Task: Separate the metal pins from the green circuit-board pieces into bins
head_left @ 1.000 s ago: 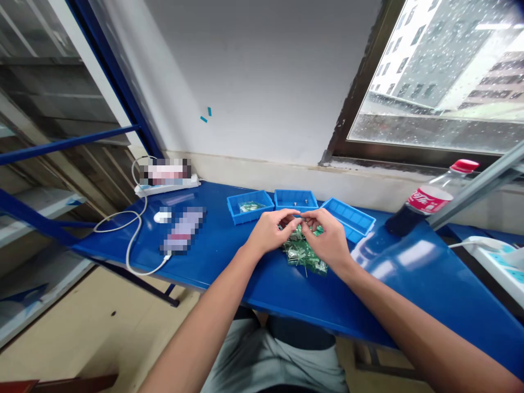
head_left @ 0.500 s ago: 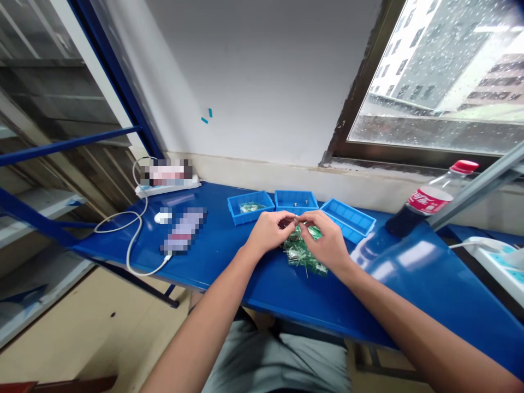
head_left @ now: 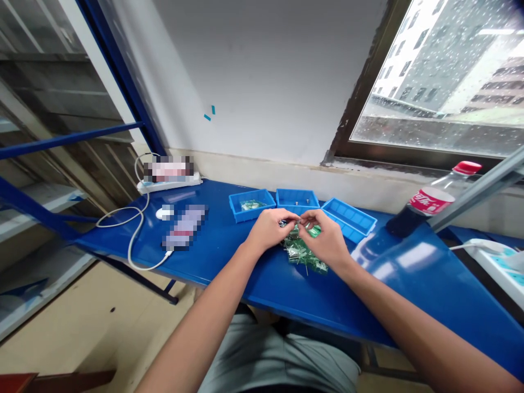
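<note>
Forearms (head_left: 212, 305) angled inward, fingers (head_left: 290, 216) pinched close

Green pile (head_left: 303, 253) partly hidden behind right grip (head_left: 325, 233); pinched piece (head_left: 299, 221) too tiny to identify; right-edge power strip (head_left: 493, 259) cropped.

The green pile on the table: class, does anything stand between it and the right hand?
Nothing visible does. The right hand partly overlaps the green pile in view; the blue trays stand farther back.

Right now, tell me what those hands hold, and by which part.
Left hand and right hand seem to pinch a small piece between their fingers, above the green pile; it is too covered to tell which part.
</note>
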Available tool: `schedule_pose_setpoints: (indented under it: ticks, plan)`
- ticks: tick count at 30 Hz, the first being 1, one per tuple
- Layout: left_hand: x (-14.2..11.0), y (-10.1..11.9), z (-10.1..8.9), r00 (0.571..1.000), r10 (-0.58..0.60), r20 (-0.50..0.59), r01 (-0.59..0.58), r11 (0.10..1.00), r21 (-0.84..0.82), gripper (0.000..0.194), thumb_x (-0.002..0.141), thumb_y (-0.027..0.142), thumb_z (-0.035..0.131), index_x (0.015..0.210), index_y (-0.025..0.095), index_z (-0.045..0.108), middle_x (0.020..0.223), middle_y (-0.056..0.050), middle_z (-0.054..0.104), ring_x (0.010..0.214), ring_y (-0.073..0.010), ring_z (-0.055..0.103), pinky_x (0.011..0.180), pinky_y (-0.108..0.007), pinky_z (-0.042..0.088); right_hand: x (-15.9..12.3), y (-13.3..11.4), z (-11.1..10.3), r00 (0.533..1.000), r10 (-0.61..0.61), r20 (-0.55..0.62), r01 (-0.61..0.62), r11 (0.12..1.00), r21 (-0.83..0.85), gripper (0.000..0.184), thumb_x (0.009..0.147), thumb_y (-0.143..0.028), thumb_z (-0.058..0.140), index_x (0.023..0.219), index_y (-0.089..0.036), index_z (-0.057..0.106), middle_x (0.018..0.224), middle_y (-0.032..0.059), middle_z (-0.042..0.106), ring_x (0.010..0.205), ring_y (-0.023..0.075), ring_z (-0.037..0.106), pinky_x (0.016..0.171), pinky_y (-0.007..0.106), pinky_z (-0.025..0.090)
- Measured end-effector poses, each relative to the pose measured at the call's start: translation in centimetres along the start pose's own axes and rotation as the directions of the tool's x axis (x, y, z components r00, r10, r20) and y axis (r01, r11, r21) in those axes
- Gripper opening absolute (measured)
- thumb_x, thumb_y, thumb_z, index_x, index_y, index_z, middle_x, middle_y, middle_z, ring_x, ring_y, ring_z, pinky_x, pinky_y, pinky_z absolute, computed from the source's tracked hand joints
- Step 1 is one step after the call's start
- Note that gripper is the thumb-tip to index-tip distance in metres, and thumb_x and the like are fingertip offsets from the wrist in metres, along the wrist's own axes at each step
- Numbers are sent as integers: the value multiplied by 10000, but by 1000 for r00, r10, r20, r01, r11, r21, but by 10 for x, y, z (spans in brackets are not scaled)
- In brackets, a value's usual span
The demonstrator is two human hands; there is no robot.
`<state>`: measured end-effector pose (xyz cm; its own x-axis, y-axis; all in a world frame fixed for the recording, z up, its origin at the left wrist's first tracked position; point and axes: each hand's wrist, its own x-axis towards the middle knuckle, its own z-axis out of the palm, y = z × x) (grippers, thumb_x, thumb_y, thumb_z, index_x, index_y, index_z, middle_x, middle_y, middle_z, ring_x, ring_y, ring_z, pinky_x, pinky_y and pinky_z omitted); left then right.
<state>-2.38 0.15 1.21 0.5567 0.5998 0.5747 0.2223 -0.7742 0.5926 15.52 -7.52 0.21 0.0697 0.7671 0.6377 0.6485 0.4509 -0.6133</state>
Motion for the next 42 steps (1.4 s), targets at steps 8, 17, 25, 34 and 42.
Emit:
schedule_pose_setpoints:
  ticks: [8, 17, 25, 34, 42]
  plan:
    - [0, 5, 0, 999, -18, 39, 16, 998, 62, 279, 1031, 353, 609, 977, 191, 829, 959, -63, 827, 875, -211, 765, 835, -313, 556, 4, 0, -4, 1000, -11, -13, 12, 1000, 5, 170, 891, -183, 645, 1028, -235, 730, 912, 51, 715, 791, 223, 660, 762, 386, 570]
    - [1, 8, 1, 998, -39, 46, 41, 999, -34, 239, 1013, 323, 644, 1004, 196, 846, 1017, -57, 839, 921, -220, 779, 849, -313, 569, 4, -2, -6, 996, -86, 13, 86, 996, 19, 225, 910, -138, 610, 1080, -246, 711, 985, 63, 734, 878, 240, 685, 834, 414, 586]
    - [1, 9, 0, 992, -123, -12, 121, 988, -95, 153, 890, 250, 764, 1006, 183, 838, 1007, -68, 837, 906, -228, 789, 858, -340, 624, 3, 0, -7, 1000, -5, -1, 5, 999, 49, 175, 960, -225, 606, 1090, -239, 723, 1044, 74, 773, 927, 248, 737, 870, 437, 606]
    - [1, 1, 3, 998, -59, -27, 57, 997, -49, 217, 848, 88, 709, 1000, 192, 824, 1006, -50, 830, 920, -211, 780, 880, -340, 614, 2, 0, -4, 992, 122, 3, -122, 986, 110, 175, 917, -341, 720, 1041, -219, 732, 964, 72, 782, 807, 228, 722, 765, 400, 608]
    - [0, 6, 0, 996, -89, -20, 87, 991, -100, 145, 865, 108, 714, 985, 188, 702, 967, -31, 800, 906, -181, 765, 842, -295, 601, 3, -3, -4, 990, 142, 8, -142, 985, 103, 202, 864, -281, 704, 1051, -205, 721, 906, 65, 771, 758, 211, 703, 635, 337, 560]
